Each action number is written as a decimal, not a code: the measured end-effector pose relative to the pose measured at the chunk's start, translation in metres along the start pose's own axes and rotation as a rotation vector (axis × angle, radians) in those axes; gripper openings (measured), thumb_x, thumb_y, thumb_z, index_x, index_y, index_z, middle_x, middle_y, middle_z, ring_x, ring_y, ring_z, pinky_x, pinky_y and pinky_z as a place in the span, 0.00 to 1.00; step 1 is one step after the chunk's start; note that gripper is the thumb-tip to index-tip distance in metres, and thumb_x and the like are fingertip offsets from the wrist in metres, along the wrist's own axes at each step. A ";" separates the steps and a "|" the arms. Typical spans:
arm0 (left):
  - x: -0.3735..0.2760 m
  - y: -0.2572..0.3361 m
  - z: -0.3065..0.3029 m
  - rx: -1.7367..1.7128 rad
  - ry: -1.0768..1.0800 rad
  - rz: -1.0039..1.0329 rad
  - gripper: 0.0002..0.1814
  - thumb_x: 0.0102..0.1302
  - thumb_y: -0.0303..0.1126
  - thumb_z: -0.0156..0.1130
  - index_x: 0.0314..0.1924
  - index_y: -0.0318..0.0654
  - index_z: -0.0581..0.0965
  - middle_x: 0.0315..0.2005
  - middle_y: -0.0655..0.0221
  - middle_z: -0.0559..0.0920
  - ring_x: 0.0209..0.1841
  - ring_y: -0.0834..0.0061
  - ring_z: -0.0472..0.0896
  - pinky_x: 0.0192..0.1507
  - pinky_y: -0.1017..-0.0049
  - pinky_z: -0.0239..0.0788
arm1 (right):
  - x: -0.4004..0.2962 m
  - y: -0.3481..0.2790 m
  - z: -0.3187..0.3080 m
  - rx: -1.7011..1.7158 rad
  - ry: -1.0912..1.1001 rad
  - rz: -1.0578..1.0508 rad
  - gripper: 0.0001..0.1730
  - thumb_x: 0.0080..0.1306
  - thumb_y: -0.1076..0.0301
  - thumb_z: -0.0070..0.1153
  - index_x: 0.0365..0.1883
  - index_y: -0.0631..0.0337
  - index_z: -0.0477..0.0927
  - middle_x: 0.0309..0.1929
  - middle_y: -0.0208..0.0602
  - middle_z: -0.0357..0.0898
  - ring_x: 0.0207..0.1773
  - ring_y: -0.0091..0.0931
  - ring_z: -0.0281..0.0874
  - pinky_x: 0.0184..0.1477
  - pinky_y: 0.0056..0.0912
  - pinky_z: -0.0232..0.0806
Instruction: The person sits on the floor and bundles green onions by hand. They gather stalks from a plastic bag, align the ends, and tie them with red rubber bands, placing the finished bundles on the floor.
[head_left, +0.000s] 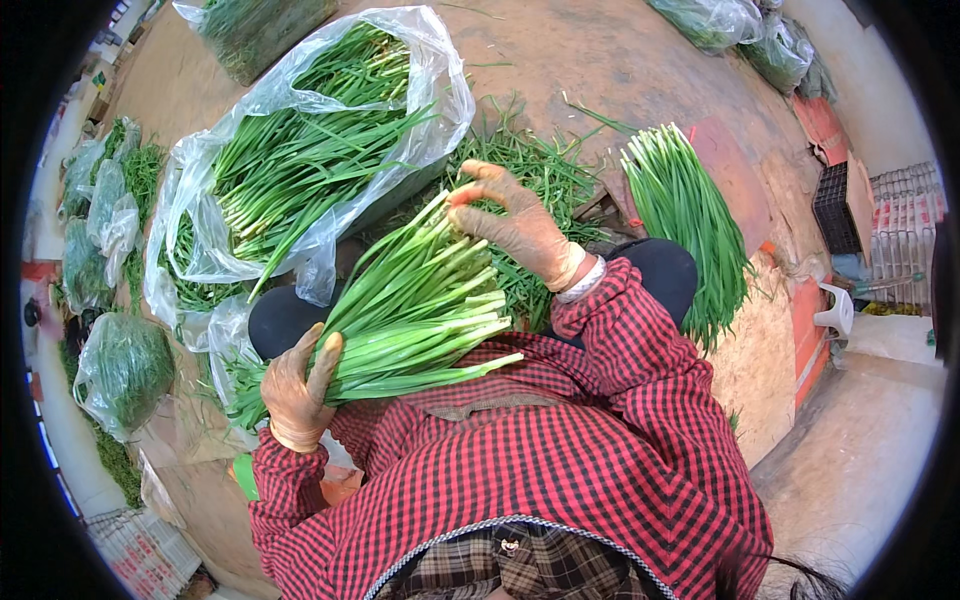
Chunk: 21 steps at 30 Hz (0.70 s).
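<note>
My left hand (304, 386), in a thin pale glove, grips the leafy part of a bunch of garlic chives (420, 322) over my lap. The bunch's pale cut ends point right and lie at uneven lengths. My right hand (454, 193), gloved too, is raised at the bunch's upper end, thumb and fingers curled close to the topmost stems; whether it pinches a stem I cannot tell. Ahead to the left, an open clear plastic bag (442, 82) holds more chives. At my right knee lies a neat pile of chives (682, 217), pale ends away from me.
Loose green leaves and trimmings (525, 172) are heaped on the floor before my knees. Filled plastic bags stand at far left (124, 371) and top right (776, 56). Further right are a black crate (834, 208) and a white plastic stool (834, 309).
</note>
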<state>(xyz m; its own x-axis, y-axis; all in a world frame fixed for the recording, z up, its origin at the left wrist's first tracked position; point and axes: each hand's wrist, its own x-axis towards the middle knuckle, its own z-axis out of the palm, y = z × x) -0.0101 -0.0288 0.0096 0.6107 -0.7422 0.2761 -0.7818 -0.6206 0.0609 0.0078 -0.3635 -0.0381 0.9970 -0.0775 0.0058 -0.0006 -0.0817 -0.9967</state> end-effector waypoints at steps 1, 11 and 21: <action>0.000 0.000 0.000 -0.007 -0.004 -0.009 0.36 0.46 0.25 0.66 0.58 0.56 0.71 0.49 0.62 0.78 0.39 0.62 0.80 0.35 0.68 0.70 | 0.000 -0.001 0.002 0.076 0.069 -0.018 0.20 0.57 0.56 0.66 0.42 0.61 0.81 0.65 0.43 0.60 0.66 0.34 0.60 0.66 0.35 0.52; 0.006 0.002 0.000 0.006 0.023 0.029 0.35 0.48 0.24 0.65 0.58 0.57 0.70 0.50 0.62 0.79 0.39 0.62 0.80 0.35 0.68 0.71 | -0.008 -0.008 0.005 -0.061 0.141 -0.114 0.31 0.58 0.66 0.65 0.57 0.67 0.67 0.49 0.35 0.74 0.60 0.24 0.63 0.63 0.32 0.55; 0.012 0.006 -0.007 0.089 0.052 0.115 0.28 0.50 0.27 0.65 0.53 0.59 0.74 0.47 0.63 0.79 0.36 0.67 0.80 0.32 0.72 0.72 | -0.041 -0.013 -0.006 0.004 -0.133 -0.106 0.13 0.59 0.65 0.62 0.42 0.59 0.83 0.67 0.39 0.61 0.72 0.32 0.49 0.69 0.37 0.46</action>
<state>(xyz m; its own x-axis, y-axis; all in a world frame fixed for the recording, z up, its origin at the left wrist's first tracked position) -0.0080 -0.0397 0.0203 0.5083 -0.7971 0.3261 -0.8308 -0.5536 -0.0582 -0.0332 -0.3649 -0.0251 0.9929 0.0640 0.0998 0.1047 -0.0782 -0.9914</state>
